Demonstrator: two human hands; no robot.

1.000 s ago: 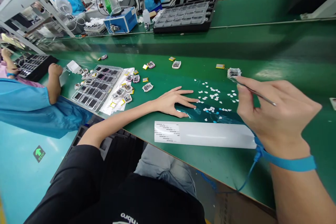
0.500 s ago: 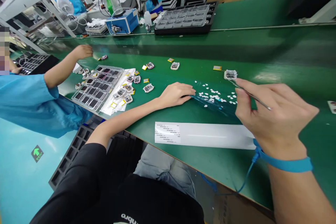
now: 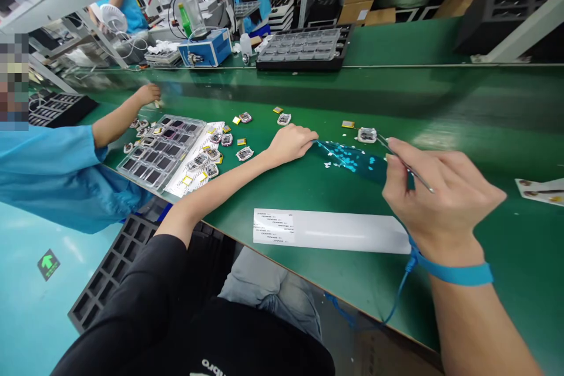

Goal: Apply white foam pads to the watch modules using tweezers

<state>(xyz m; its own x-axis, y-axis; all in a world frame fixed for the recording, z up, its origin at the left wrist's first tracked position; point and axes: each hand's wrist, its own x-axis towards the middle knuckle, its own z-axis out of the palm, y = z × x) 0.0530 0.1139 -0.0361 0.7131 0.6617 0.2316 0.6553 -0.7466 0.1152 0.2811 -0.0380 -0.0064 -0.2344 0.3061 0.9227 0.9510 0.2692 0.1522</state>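
Observation:
My left hand (image 3: 291, 144) pinches the left end of a clear blue film (image 3: 374, 171) between thumb and fingertips. The film stretches rightward over small white pieces (image 3: 326, 165), which look blue through it; a few lie outside it. Metal tweezers (image 3: 418, 177) are held in my right hand (image 3: 445, 197), which wears a blue corded wrist strap (image 3: 458, 273). The tweezer tips are beside a white device housing (image 3: 367, 135) with exposed inner parts. A small yellow battery (image 3: 348, 124) lies to the housing's left. The film's right end is hidden behind my right hand.
A white strip with printed labels (image 3: 330, 231) lies near the front edge. Left are several open housings (image 3: 244, 154) with batteries, a clear compartment tray (image 3: 163, 150), and a co-worker's arm (image 3: 118, 114). A black tray (image 3: 304, 50) stands behind.
My left hand has raised the film's end away from me, so the film now covers most white pieces. The tweezers stay near the housing. The co-worker's hand has moved slightly; the view has shifted.

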